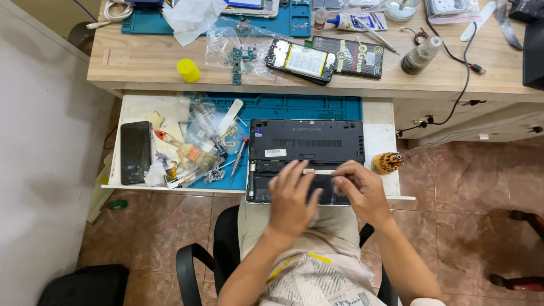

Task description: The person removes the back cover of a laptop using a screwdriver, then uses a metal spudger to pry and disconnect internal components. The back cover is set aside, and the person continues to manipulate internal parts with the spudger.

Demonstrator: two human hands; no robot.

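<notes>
Both hands' fingers (294,175) rest on the upturned black laptop (306,141).

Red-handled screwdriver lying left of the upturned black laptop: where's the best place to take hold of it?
Grip the red-handled screwdriver by its red handle at the far end, coming from above. It lies flat on the blue mat, tip pointing toward the person, with the black laptop close on its right and loose parts on its left, so a sideways approach looks cramped.

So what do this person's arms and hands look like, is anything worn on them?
Both forearms are bare, with no sleeves reaching them. The left hand and right hand wear no gloves, and I can make out no watch or rings. Lower down, a pale patterned shirt shows.
</notes>
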